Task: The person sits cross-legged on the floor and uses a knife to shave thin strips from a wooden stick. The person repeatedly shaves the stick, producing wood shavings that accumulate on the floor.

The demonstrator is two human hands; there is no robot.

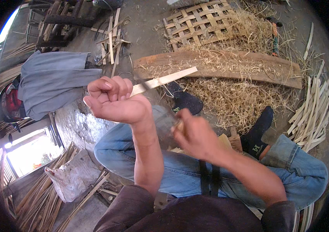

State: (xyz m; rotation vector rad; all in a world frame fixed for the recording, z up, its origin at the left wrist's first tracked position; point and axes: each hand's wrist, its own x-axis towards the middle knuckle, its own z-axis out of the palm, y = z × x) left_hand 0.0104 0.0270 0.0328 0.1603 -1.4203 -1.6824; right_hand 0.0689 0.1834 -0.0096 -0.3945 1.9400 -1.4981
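Note:
My left hand is raised with curled fingers around a pale, flat wooden strip, likely split bamboo. The strip's free end points up and to the right; its other end is hidden behind the hand. My right hand is closed around the light handle of a knife, lower and to the right. Motion smears the blade. A dark streak crosses the strip close to my left hand, apparently part of that blade. Both hands are above my lap in blue jeans.
A long wooden plank lies ahead amid curly shavings. Beyond it is a woven lattice panel. Cut strips are piled at right. A grey cloth, a white sack and long thin sticks are at left.

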